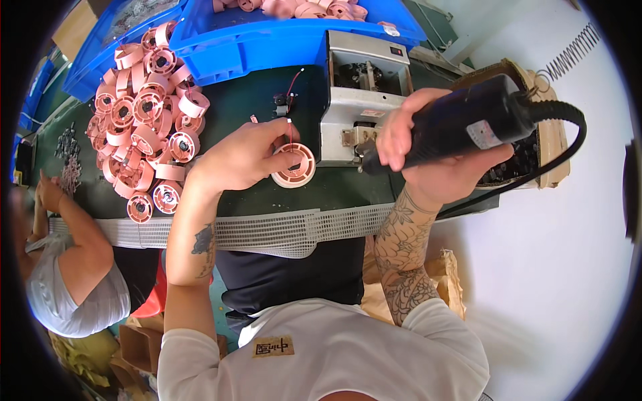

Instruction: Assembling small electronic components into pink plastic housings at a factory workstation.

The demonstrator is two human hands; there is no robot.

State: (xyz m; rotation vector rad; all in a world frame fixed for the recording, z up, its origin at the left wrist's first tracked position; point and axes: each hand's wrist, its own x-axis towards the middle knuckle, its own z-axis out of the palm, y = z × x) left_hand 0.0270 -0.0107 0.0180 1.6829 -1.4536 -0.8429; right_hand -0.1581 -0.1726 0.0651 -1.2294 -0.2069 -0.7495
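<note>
My right hand (435, 164) is wrapped round a black electric screwdriver (461, 123), held nearly level. Its nose points left, at the front of a grey-white screw feeder (354, 100); whether the bit touches the feeder is hidden. With bent fingers my left hand (244, 155) grips a pink round plastic housing (294, 175) at the table's middle. A thin red wire rises from this housing to a small white connector. Just beyond my left fingers lies a small dark motor (281, 105) with a red wire.
A heap of pink housings (144, 107) covers the table's left, before a blue bin (247, 50) holding more. A cardboard box (552, 144) stands at right. The screwdriver hangs from a coil spring (574, 50). White mesh (267, 234) lines the front edge. A co-worker (80, 267) sits at left.
</note>
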